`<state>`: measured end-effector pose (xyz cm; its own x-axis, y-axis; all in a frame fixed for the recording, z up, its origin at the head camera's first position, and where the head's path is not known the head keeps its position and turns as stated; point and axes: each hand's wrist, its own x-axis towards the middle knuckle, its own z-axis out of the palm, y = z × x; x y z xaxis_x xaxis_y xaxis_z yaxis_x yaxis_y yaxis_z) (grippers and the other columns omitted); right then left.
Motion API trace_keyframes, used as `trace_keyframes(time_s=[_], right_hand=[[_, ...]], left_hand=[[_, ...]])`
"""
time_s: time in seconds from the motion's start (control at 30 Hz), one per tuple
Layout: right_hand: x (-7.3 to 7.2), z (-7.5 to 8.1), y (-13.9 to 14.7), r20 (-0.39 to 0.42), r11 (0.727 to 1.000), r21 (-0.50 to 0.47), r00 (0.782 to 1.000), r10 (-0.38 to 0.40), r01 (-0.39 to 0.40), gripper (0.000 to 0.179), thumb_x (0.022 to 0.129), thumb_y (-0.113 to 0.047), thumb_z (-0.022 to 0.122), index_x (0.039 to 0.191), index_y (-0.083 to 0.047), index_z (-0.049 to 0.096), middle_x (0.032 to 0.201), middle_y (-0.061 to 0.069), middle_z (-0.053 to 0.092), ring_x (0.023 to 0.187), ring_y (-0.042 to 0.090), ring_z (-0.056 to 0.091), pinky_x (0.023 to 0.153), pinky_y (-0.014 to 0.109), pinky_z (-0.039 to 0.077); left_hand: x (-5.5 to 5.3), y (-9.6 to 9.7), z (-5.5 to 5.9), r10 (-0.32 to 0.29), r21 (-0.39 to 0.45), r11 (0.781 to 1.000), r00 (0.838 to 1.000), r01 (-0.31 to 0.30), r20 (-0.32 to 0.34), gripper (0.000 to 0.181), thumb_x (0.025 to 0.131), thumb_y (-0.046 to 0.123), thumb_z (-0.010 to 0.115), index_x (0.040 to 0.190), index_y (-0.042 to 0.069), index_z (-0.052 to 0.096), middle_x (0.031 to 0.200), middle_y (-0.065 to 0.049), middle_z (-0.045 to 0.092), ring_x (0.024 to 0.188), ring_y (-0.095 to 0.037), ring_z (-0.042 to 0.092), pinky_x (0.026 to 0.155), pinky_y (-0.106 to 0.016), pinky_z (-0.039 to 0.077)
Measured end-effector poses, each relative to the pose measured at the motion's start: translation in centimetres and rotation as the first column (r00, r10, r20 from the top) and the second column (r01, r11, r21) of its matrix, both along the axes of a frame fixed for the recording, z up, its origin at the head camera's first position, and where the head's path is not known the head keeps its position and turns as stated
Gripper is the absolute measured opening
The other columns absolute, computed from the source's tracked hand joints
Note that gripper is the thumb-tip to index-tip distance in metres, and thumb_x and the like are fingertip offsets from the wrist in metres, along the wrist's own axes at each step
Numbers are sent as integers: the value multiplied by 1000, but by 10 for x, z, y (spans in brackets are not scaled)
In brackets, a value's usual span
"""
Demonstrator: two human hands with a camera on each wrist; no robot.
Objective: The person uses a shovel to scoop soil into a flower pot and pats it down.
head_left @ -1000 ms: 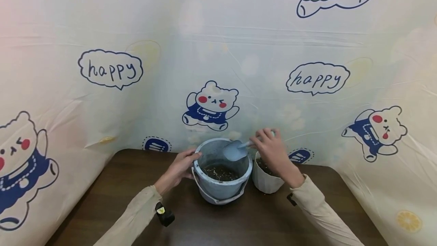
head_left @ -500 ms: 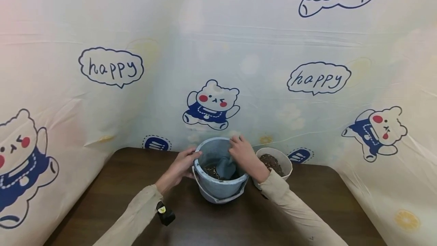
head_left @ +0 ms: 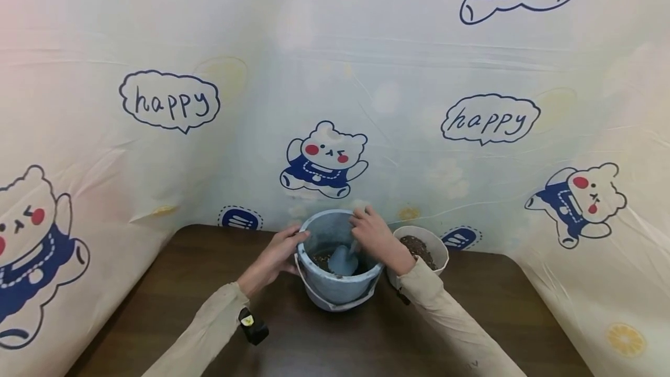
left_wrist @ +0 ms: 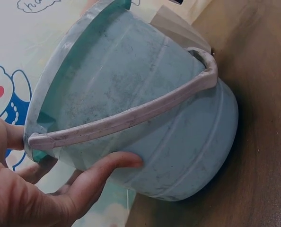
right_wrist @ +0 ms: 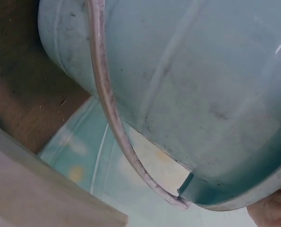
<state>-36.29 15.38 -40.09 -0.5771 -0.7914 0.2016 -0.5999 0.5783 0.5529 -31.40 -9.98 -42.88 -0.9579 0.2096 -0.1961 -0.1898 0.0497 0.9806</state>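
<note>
A light blue bucket (head_left: 335, 292) with dark soil (head_left: 320, 259) in its bottom stands at the middle of the table. My left hand (head_left: 273, 256) grips it at the left rim; the left wrist view has the thumb (left_wrist: 114, 163) against the outer wall, near the end of the pale carrying handle (left_wrist: 131, 116). At the right rim, my right hand (head_left: 378, 242) holds a blue hand trowel (head_left: 342, 261) by its handle. The trowel's blade points down inside the bucket, low over the soil. In the right wrist view only a bit of the right hand (right_wrist: 273, 210) shows, beyond the rim.
Close to the bucket's right side is a white pot (head_left: 443, 249) holding dark soil (head_left: 417, 249), partly covered by the right forearm. The brown wooden table (head_left: 314, 345) ends at a printed cloth backdrop (head_left: 398, 74).
My right hand has moved left from above the white pot to the bucket's rim, lowering the trowel's blade inside. Over the last half second the blade has shifted slightly left. My left hand keeps its place.
</note>
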Motion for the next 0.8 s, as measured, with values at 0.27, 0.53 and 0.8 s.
trace_keyframes(time_s=[0.27, 0.53, 0.8], right_hand=[[-1, -2, 5, 203, 994, -67, 975, 95, -83, 27, 77, -46, 91, 88, -22, 84, 90, -4, 66, 86, 18, 50, 72, 33, 27], [-4, -4, 8, 273, 987, -130, 954, 125, -92, 27, 76, -43, 91, 89, -20, 84, 89, -4, 67, 86, 18, 50, 73, 33, 28], [-11, -5, 13, 379, 956, -268, 900, 217, -118, 25, 79, -44, 89, 86, -21, 82, 88, -7, 66, 85, 14, 46, 77, 33, 26]], left_hand=[[-2, 2, -4, 14, -11, 1000, 1000, -14, -5, 52, 108, 30, 54, 155, 9, 48, 147, -27, 51, 128, -47, 55, 72, -52, 64], [0, 3, 0, -4, -23, 1000, 1000, 3, -14, 53, 108, 31, 54, 155, 7, 47, 148, -27, 50, 130, -47, 53, 72, -51, 63], [-1, 1, 0, 16, -13, 1000, 1000, -16, -17, 51, 107, 31, 56, 153, 8, 50, 144, -28, 54, 124, -43, 58, 68, -47, 64]])
